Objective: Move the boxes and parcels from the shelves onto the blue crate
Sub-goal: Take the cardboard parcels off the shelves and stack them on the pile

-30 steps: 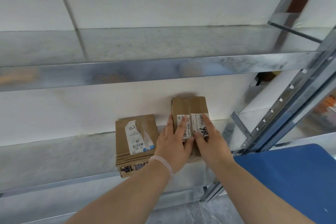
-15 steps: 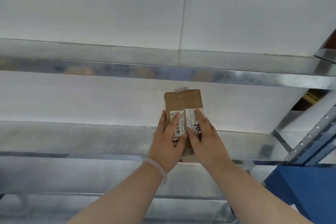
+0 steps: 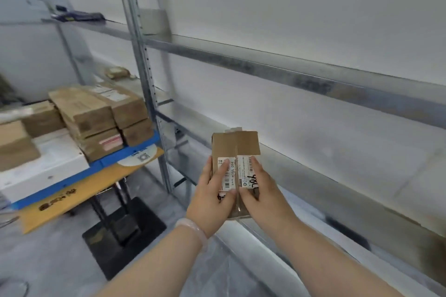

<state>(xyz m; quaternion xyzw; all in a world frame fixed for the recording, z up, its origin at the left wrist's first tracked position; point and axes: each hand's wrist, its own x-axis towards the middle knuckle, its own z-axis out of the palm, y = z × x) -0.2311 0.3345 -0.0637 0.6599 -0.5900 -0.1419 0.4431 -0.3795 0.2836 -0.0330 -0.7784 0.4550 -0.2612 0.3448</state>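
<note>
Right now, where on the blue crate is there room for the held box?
Crowded at the blue crate's right end: stacked brown boxes reach its rim. Likely free for the held box: the white flat box's bare top, between that stack and the brown box at far left.

Two bare forearms [image 3: 154, 263] enter from the bottom of the frame. The left hand [image 3: 212, 202] has a thin, pale, translucent band [image 3: 193, 226] around its wrist. The right hand [image 3: 263, 195] is bare, with short nails.
</note>
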